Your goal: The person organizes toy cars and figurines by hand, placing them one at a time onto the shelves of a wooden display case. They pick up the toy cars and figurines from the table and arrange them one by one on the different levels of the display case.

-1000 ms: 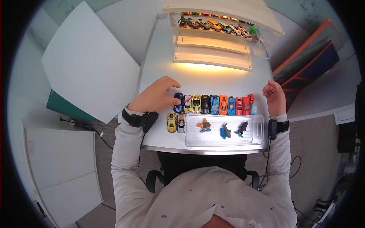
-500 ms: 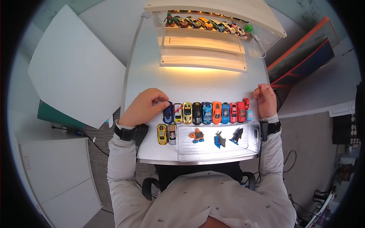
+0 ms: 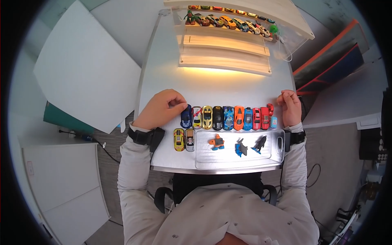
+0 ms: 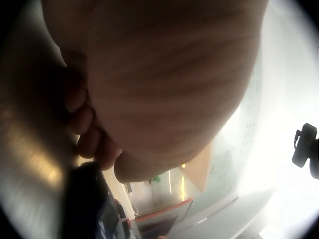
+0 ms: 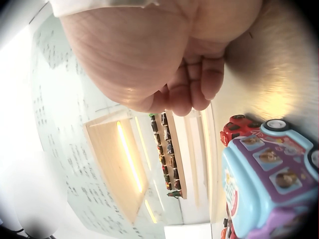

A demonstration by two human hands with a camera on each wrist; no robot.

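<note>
My left hand (image 3: 163, 107) rests at the left end of a row of toy cars, its fingers loosely curled. Its thumb and index tips are right at the far end of a dark blue toy car (image 3: 186, 117); the left wrist view shows this car dark and close below the fingertips. Beside the row's right end lies my right hand (image 3: 290, 107), loosely curled, with nothing in it. Near it are a small red toy car (image 3: 270, 109) and a light blue toy van (image 5: 254, 184) with purple trim. An orange toy car (image 3: 239, 118) sits mid-row.
A clear plastic tray (image 3: 200, 164) holds an orange toy figure (image 3: 217, 141) and two dark ones. Left of it stand a yellow toy car (image 3: 179, 139) and a brown-and-white one (image 3: 190, 140). At the back, a lit wooden shelf (image 3: 224, 63) carries more toy cars.
The left hand has lowered toward the dark blue car, its thumb sliding from over the car to its far end. The right hand stays by the row's right end. The head view has shifted.
</note>
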